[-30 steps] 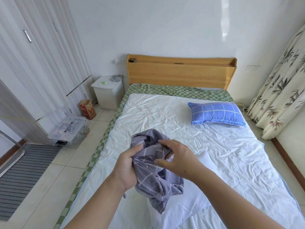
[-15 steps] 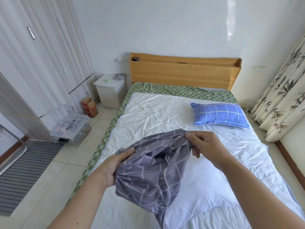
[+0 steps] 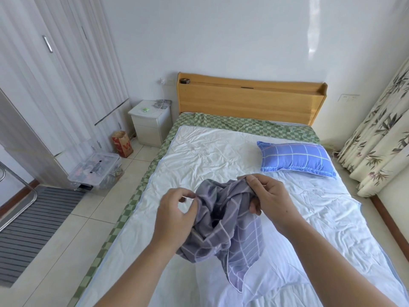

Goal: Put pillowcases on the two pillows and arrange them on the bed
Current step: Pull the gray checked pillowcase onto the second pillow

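Head view: both hands (image 3: 221, 209) apparently pinch the bunched grey pillowcase (image 3: 223, 227).

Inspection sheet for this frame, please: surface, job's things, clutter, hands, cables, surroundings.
Surface: bed, wrinkled white sheet over green checked one.
Job's things: grey checked pillowcase bunched, held above the bed; blue checked pillow lying near the headboard; a white pillow seems to lie under the pillowcase.
Clutter: nothing seen on the bed.
Hands: left hand and right hand each pinch the pillowcase.
Cables: white cable from wall socket to nightstand.
Surroundings: wardrobe, plastic box, paper bag, curtain.
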